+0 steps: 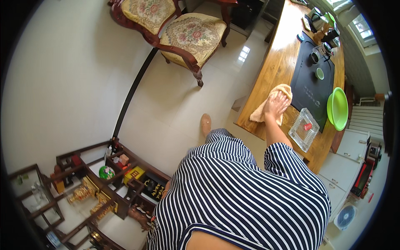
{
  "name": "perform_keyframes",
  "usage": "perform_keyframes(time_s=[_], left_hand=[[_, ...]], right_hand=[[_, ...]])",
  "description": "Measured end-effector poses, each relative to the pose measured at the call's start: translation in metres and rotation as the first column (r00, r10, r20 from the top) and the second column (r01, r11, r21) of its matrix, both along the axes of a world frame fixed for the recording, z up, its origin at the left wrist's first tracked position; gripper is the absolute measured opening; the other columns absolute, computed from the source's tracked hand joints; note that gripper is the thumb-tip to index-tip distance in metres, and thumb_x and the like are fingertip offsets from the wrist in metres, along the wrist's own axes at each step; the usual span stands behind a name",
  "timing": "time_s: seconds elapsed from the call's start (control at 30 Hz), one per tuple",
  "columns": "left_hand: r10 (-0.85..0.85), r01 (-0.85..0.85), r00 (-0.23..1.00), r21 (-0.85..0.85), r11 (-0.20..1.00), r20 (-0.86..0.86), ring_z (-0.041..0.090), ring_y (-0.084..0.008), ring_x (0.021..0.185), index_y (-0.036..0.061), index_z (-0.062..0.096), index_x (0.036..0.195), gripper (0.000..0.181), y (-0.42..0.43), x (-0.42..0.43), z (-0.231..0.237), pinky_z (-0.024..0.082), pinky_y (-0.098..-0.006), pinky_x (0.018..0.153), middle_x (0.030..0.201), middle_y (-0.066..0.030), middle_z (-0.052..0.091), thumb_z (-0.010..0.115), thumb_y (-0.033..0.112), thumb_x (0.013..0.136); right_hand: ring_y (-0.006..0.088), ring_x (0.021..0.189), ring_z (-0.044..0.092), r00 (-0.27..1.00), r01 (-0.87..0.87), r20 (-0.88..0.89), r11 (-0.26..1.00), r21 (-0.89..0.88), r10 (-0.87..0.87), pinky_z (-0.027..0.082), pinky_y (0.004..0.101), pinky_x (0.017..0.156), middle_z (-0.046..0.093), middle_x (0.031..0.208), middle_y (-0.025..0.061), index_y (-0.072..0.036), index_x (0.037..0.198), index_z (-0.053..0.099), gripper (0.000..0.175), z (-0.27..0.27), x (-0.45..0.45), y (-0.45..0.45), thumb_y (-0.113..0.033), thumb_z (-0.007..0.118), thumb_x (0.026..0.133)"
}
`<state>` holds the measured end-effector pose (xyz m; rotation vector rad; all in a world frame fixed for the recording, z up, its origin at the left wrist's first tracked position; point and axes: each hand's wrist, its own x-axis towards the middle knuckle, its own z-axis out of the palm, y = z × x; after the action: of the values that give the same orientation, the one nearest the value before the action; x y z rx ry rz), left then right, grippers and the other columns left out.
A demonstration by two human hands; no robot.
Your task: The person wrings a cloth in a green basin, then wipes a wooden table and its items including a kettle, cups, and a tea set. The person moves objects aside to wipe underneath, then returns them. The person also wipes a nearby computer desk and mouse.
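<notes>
My right hand (276,105) presses flat, with its fingers spread, on a peach terry cloth (259,115) at the near corner of a wooden table (273,67). Beside the cloth lies a black tea tray (309,86) set on the tabletop. A rectangular cut-glass dish (297,132) with a small red packet (307,126) in it is just right of my forearm. A light green plastic basin (343,109) stands at the table's far edge. On the tray are a small pale green cup (319,73) and a dark cup (314,57). My left hand is out of view.
A carved wooden armchair (195,34) with floral upholstery stands across the tiled floor. A dark wooden display shelf (125,200) with ornaments is at the lower left. A kettle (318,22) and other tea things crowd the table's far end. White cabinets (336,165) stand to the right.
</notes>
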<state>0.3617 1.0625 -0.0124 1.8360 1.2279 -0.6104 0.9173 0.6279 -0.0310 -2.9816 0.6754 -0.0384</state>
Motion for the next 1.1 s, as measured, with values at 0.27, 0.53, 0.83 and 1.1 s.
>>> perform_keyframes(time_s=[0.27,0.53,0.83,1.1], left_hand=[[-0.269,0.265,0.961,-0.067,0.962,-0.062,0.071,-0.0198,0.084,0.0046,0.07,0.126,0.038,0.137,0.172,0.031,0.056,-0.0345,0.083,0.097,-0.0109,0.076,0.064,0.018,0.091],[-0.607,0.605,0.794,-0.052,0.794,-0.025,0.073,-0.0225,0.083,0.0062,0.07,0.126,0.037,0.227,0.394,-0.003,0.056,-0.0361,0.081,0.091,-0.0122,0.076,0.059,0.019,0.092],[-0.818,0.753,0.485,0.327,0.571,0.309,0.07,-0.0327,0.099,0.0051,0.071,0.115,0.027,0.191,0.646,0.011,0.055,-0.0423,0.092,0.106,-0.0164,0.074,0.067,0.02,0.094],[-0.919,0.914,0.386,0.167,0.369,-0.083,0.07,-0.04,0.099,-0.0009,0.071,0.099,0.037,0.128,0.753,-0.001,0.054,-0.0483,0.092,0.105,-0.023,0.074,0.08,0.032,0.086]], right_hand=[[0.0295,0.16,0.018,0.957,-0.283,0.082,0.958,0.047,0.279,0.01,0.0502,0.129,0.027,0.171,0.0084,-0.024,0.162,0.038,0.06,0.004,0.042,0.031,-0.047,0.043,0.107],[0.0366,0.155,0.027,0.901,-0.419,0.186,0.897,0.14,0.391,0.019,0.0535,0.127,0.034,0.166,0.0153,-0.018,0.157,0.045,0.06,0.036,-0.06,0.075,-0.037,0.056,0.101],[0.0294,0.161,0.013,0.865,0.486,-0.139,0.874,-0.009,-0.482,0.012,0.0512,0.129,0.02,0.173,0.0114,-0.018,0.166,0.025,0.068,0.029,-0.13,0.137,-0.042,0.046,0.106],[0.0356,0.16,0.013,0.854,0.52,0.02,0.854,-0.018,-0.519,0.011,0.0539,0.128,0.021,0.172,0.0169,-0.014,0.164,0.029,0.068,0.011,-0.076,0.114,-0.041,0.048,0.105]])
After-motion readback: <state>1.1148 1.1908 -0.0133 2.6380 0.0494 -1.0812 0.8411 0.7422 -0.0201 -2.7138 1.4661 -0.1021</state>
